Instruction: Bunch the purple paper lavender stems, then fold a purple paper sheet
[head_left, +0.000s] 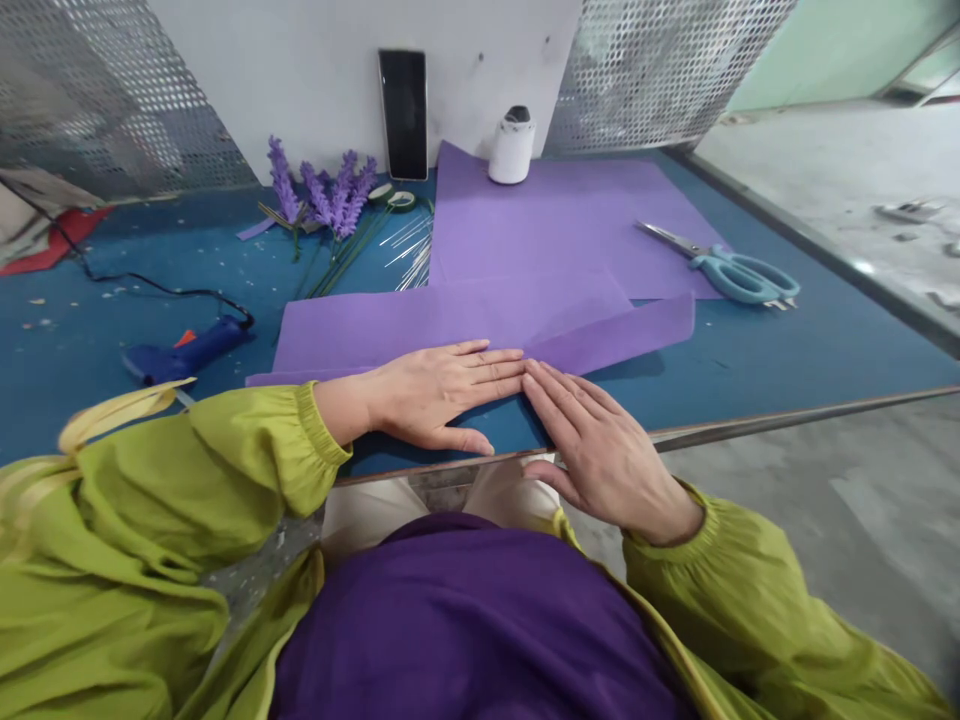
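My left hand (439, 392) lies flat, fingers stretched out, on the near edge of a folded purple paper sheet (465, 325) on the blue table. My right hand (600, 450) also lies flat with its fingers extended; its fingertips meet those of the left hand at the paper's front fold. Neither hand holds anything. A larger purple sheet (555, 215) lies behind, partly under the folded one. Both arms wear lime-green sleeves.
Blue-handled scissors (731, 268) lie at the right on the blue table (787, 350). A blue glue gun (187, 352) with a black cord is at the left. Purple artificial flowers (326, 195), thin wires, a tape roll, a white container (512, 145) and a black phone (403, 112) stand at the back.
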